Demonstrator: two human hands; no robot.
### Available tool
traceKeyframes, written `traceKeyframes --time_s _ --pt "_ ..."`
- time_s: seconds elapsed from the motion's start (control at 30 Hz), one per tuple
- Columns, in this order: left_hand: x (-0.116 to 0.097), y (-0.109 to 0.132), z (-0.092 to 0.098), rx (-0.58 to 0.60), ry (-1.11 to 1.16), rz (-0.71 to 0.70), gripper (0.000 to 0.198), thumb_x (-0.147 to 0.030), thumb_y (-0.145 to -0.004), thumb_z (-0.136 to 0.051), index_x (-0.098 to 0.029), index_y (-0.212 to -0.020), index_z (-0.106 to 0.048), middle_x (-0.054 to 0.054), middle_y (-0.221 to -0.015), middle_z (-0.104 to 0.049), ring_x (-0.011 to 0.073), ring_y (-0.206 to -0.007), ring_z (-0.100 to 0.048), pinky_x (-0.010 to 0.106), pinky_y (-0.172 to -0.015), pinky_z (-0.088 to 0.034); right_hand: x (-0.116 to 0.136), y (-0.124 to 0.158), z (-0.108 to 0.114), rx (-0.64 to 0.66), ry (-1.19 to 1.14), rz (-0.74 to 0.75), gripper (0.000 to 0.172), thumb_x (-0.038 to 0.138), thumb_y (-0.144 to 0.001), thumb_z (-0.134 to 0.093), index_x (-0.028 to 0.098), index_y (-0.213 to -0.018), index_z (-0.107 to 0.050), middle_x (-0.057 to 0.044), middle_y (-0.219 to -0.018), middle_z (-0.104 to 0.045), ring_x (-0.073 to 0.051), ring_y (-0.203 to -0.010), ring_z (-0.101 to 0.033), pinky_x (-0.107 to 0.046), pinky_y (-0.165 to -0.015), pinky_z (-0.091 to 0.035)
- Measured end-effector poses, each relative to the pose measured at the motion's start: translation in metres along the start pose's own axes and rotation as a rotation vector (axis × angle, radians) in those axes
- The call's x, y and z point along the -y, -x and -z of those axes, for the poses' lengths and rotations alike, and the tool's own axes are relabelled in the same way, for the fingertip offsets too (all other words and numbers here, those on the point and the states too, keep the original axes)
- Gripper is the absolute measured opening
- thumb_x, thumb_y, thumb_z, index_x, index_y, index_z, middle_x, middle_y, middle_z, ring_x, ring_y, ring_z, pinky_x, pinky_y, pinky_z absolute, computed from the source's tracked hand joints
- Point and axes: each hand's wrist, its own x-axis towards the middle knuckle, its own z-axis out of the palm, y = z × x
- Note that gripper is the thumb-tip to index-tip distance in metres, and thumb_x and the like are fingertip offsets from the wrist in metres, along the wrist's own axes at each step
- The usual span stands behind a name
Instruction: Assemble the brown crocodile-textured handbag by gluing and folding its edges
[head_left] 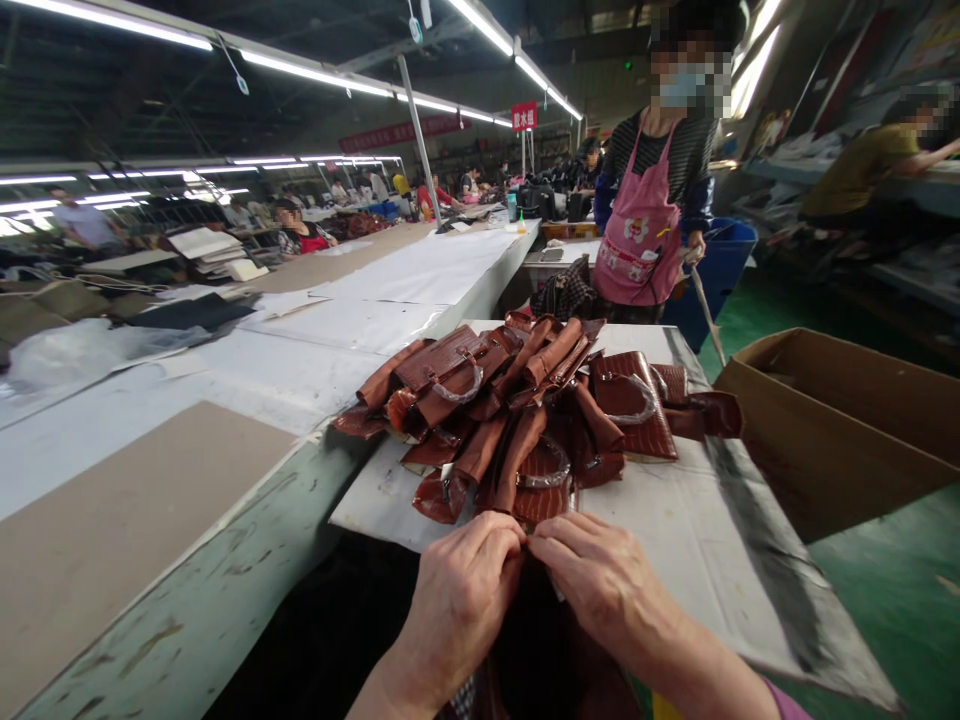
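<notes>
Both of my hands meet at the near edge of a white-covered table [675, 530]. The fingers of my left hand [469, 580] are closed in a pinch, and what they grip is hidden behind them. Fingertip to fingertip with it, my right hand [600, 575] is closed the same way. Dark brown material hangs in shadow below the hands. Just beyond the fingertips lies a heap of reddish-brown crocodile-pattern handbags [630, 405], several with plastic-wrapped handles [551, 470].
A long worktable [285, 360] with white and tan sheets runs along the left. A large cardboard box [847, 420] stands on the right. Behind the heap stands a person in a pink apron [641, 225], near a blue bin [716, 270]. Other people are farther back.
</notes>
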Motion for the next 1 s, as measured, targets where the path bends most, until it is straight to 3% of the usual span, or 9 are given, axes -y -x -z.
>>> traceKeyframes --time_s 0.2,0.43,0.67,0.8,0.87,1.0 --pt "0.000 0.002 0.000 0.009 0.020 0.017 0.015 -0.008 -0.093 -0.050 -0.018 -0.084 -0.055 0.003 -0.088 -0.066 0.0158 -0.076 -0.065 0.026 -0.068 -0.051 0.001 -0.001 0.002 0.051 -0.019 -0.041 0.015 0.014 -0.098 -0.047 0.018 -0.088 -0.058 -0.003 -0.085 -0.063 -0.018 -0.074 -0.053 -0.030 -0.068 -0.038" --pt "-0.003 0.002 0.001 0.015 0.034 0.046 0.016 -0.008 -0.093 -0.048 -0.020 -0.084 -0.054 0.003 -0.088 -0.067 0.0164 -0.077 -0.066 0.026 -0.068 -0.051 -0.002 -0.005 -0.001 -0.014 0.073 0.047 0.026 0.011 -0.099 -0.040 0.017 -0.077 -0.053 -0.002 -0.074 -0.059 -0.017 -0.065 -0.046 -0.031 -0.062 -0.032" --pt "-0.012 0.005 0.014 0.066 0.230 0.328 0.016 -0.010 -0.089 -0.055 -0.023 -0.096 -0.049 -0.001 -0.088 -0.068 0.0159 -0.081 -0.068 0.027 -0.073 -0.054 0.001 -0.013 0.002 -0.036 -0.029 0.035 0.024 0.012 -0.096 -0.045 0.017 -0.075 -0.055 -0.002 -0.070 -0.058 -0.016 -0.066 -0.048 -0.031 -0.063 -0.033" --pt "-0.016 0.010 0.029 0.120 0.393 0.423 0.038 -0.003 -0.082 -0.060 -0.025 -0.110 -0.049 -0.001 -0.103 -0.067 0.0152 -0.096 -0.066 0.028 -0.089 -0.053 0.003 -0.014 0.001 -0.054 -0.082 0.023 0.021 0.012 -0.096 -0.046 0.016 -0.079 -0.056 -0.002 -0.074 -0.061 -0.016 -0.068 -0.052 -0.030 -0.064 -0.034" --pt "-0.017 0.013 0.034 0.104 0.357 0.450 0.044 0.000 -0.078 -0.063 -0.025 -0.111 -0.049 0.000 -0.110 -0.066 0.0158 -0.103 -0.064 0.029 -0.094 -0.051 0.003 -0.014 -0.001 -0.069 -0.088 0.018 0.021 0.014 -0.097 -0.047 0.017 -0.079 -0.055 -0.002 -0.074 -0.061 -0.016 -0.068 -0.052 -0.030 -0.064 -0.033" --pt "-0.015 0.016 0.034 0.046 0.210 0.411 0.033 0.001 -0.078 -0.062 -0.024 -0.096 -0.050 0.000 -0.111 -0.063 0.0164 -0.104 -0.062 0.030 -0.092 -0.050 0.004 -0.014 -0.003 -0.072 -0.104 0.005 0.019 0.013 -0.097 -0.048 0.017 -0.080 -0.055 -0.002 -0.075 -0.061 -0.016 -0.068 -0.052 -0.029 -0.064 -0.034"
